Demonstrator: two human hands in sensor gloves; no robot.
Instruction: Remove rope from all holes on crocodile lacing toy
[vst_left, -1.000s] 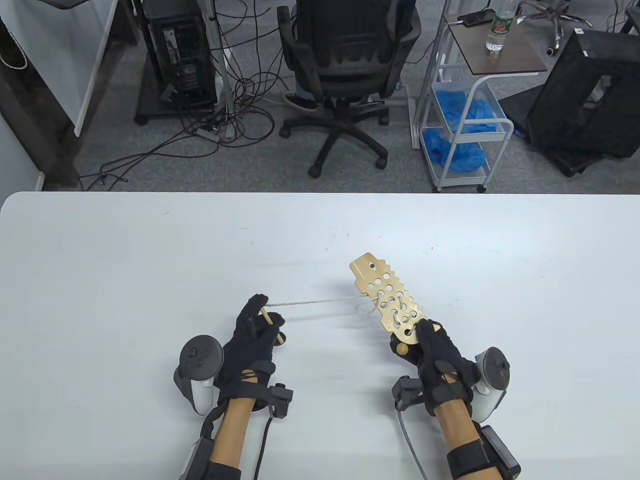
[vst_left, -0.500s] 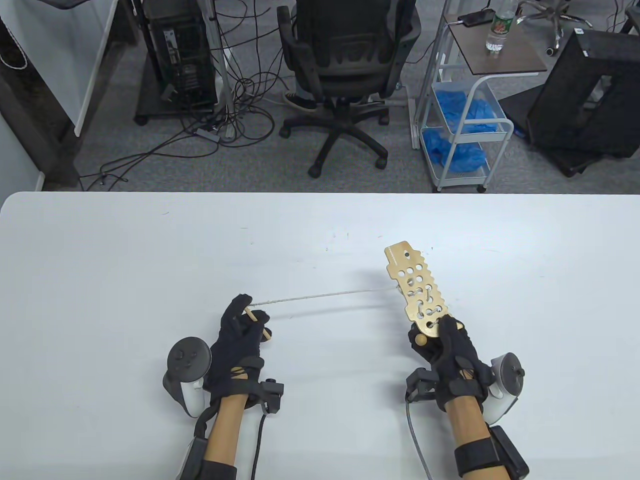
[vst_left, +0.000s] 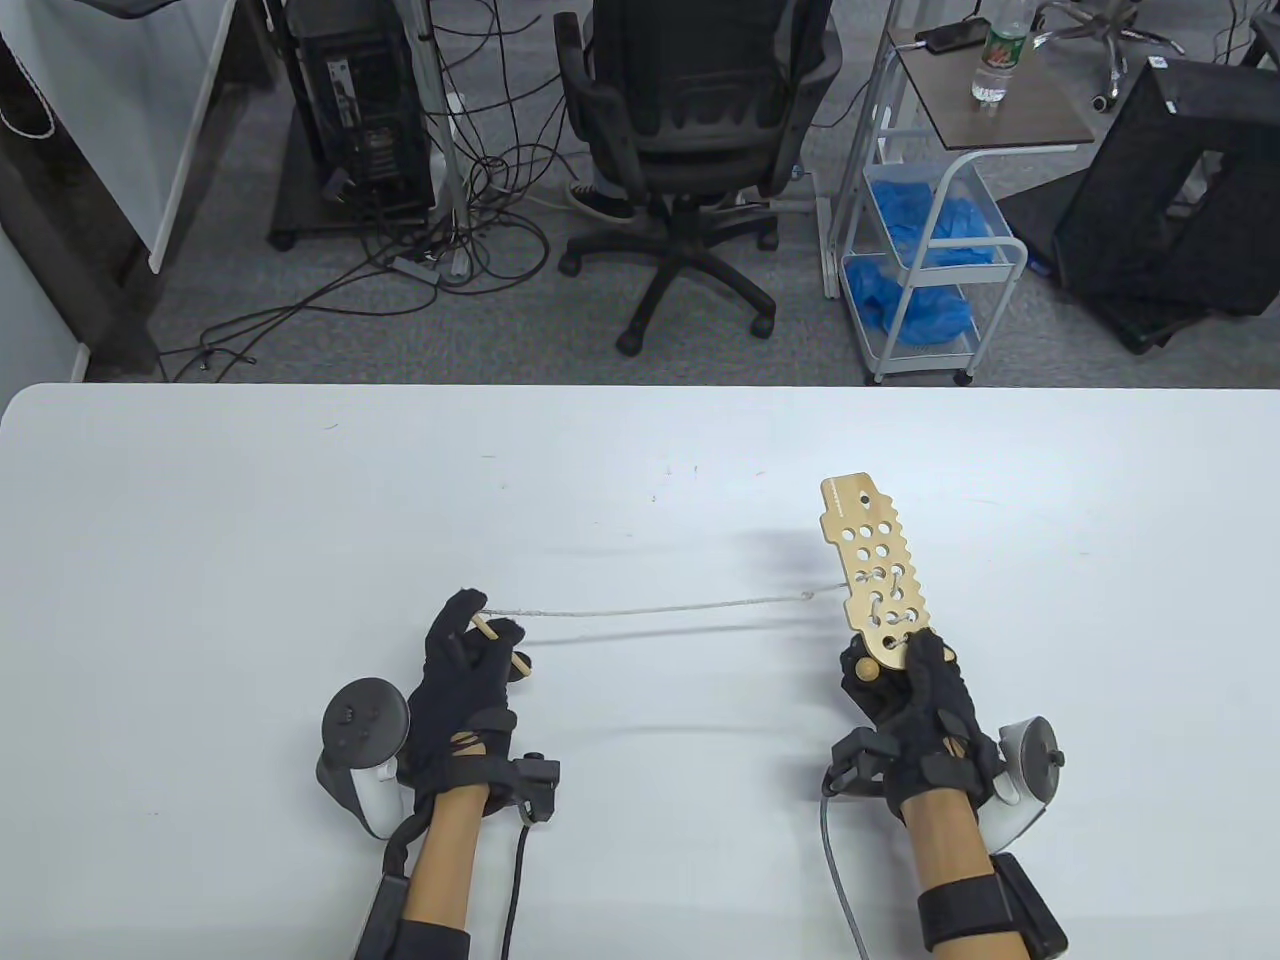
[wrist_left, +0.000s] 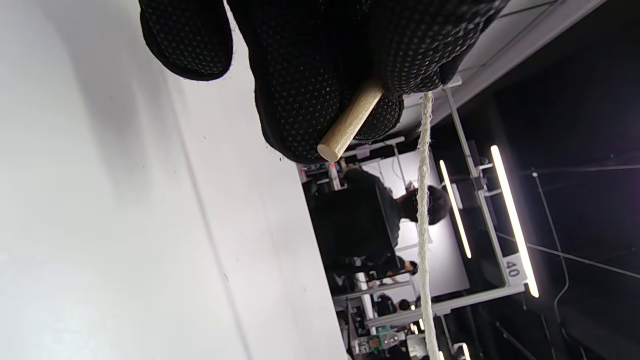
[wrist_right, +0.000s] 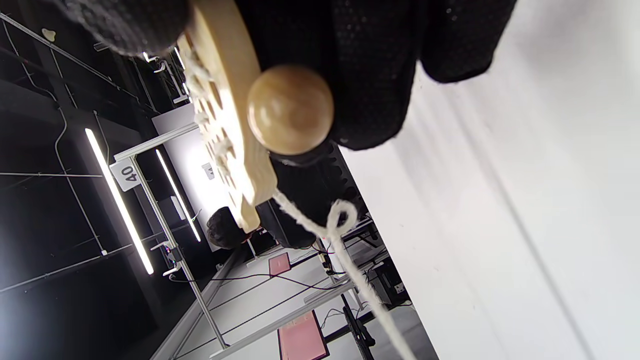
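My right hand (vst_left: 905, 680) grips the near end of the wooden crocodile lacing toy (vst_left: 872, 565), holding it above the table with its head end pointing away. A wooden ball (wrist_right: 290, 109) sits at the gripped end. White rope (vst_left: 660, 606) still laces the holes nearest my right hand and leaves the toy's left edge with a small loop (wrist_right: 341, 216). It stretches leftward to my left hand (vst_left: 468, 650), which pinches the wooden needle stick (vst_left: 498, 640) tied to the rope's end (wrist_left: 424, 210). The stick's blunt tip (wrist_left: 347, 124) pokes out between my left fingers.
The white table (vst_left: 300, 500) spreads under both hands. Beyond its far edge stand a black office chair (vst_left: 690, 130), a white trolley (vst_left: 930, 250) with blue bags, and tangled cables (vst_left: 440, 240) on the floor.
My hands have moved apart: the left with the stick went left, the right with the toy went right. More rope has come out, so fewer holes are laced.
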